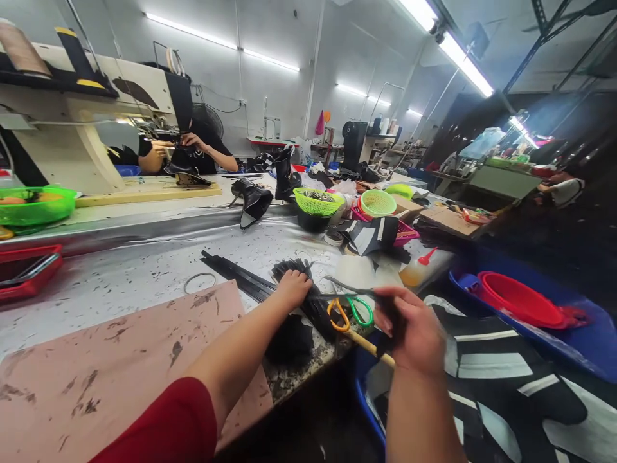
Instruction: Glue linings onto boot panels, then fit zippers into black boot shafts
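Observation:
My left hand [293,287] is closed over a bundle of thin black strips [322,316] on the table, its frayed ends fanning out beyond the fingers. To the right, my right hand [418,326] pinches one long black strip [349,294], which stretches across toward the bundle. Just below that strip lie scissors with one orange and one green handle [360,311]; their blades are hidden. More black strips [236,275] lie flat to the left of my left hand. Under my left wrist is a dark piece of material [290,341].
A stained pink board [144,360] covers the near left. Black boots [253,200] and a green basket [318,202] stand behind; a glue bottle [415,270] is at right. Blue tubs hold black pieces [501,366] and a red basin [523,301]. Another person works at a sewing machine [91,151].

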Demonstrator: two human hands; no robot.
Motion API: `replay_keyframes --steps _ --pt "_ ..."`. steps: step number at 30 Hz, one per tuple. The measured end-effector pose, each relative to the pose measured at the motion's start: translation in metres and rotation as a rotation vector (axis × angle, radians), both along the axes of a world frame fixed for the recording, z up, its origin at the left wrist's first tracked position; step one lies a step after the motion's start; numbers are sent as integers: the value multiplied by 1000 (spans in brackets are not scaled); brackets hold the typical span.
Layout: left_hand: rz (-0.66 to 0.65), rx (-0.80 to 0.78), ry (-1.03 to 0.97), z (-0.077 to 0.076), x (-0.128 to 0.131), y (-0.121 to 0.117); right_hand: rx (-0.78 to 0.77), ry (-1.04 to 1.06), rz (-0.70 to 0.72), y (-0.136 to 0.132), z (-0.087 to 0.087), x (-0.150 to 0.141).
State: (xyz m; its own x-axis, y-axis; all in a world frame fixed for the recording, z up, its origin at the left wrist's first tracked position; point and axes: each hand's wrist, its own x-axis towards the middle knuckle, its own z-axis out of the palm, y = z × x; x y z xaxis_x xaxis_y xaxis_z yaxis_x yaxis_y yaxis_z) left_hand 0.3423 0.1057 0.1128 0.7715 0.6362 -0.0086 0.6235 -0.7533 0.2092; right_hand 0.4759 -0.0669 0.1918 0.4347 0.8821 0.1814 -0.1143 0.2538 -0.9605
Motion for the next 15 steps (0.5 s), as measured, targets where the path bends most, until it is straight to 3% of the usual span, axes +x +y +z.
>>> replay_keyframes --steps 3,7,10,12,14,15 --pt "82 -187 -81 16 0 -9 -59 -103 93 -26 5 -6" --pt "100 -454 -255 39 -32 -27 -166 -315 316 -28 -21 -33" --pt "103 -616 -382 43 -97 -59 -167 -416 650 -18 -37 -75" --pt "62 -1004 -547 37 -153 -95 -130 -517 864 -14 -42 -110" --pt "189 -1252 -623 26 -210 -135 -91 -669 997 -12 -47 -147" --pt "289 -1299 -660 20 -235 -154 -77 -752 1044 -11 -50 -164"
